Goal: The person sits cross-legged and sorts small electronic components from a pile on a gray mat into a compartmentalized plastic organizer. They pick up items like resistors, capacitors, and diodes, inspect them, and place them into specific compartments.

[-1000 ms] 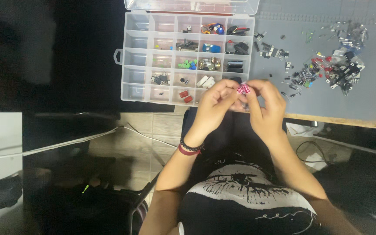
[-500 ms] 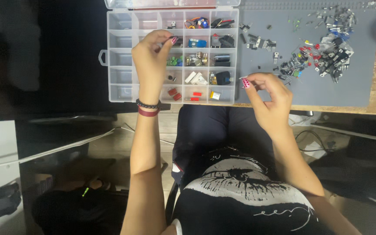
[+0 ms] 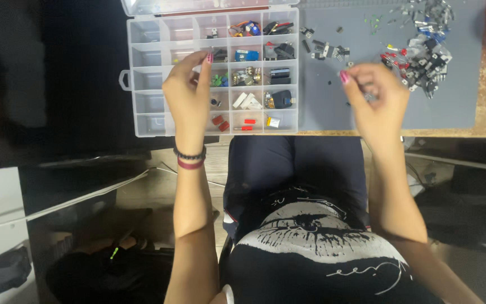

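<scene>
Hovering over the clear plastic organizer box [image 3: 142,73], your left hand [image 3: 189,98] has its fingers [image 3: 208,56] loosely curled and slightly apart, holding nothing you can make out. Your right hand [image 3: 375,98] sits above the grey mat [image 3: 333,112], fingers drawn together, though whether they pinch a part cannot be told. Small rigid parts could slip into the wrong compartment, or bounce off the smooth mat onto the floor. The loose pile of black, red and metal-legged components [image 3: 423,53] lies near that hand and could scatter if brushed.
</scene>
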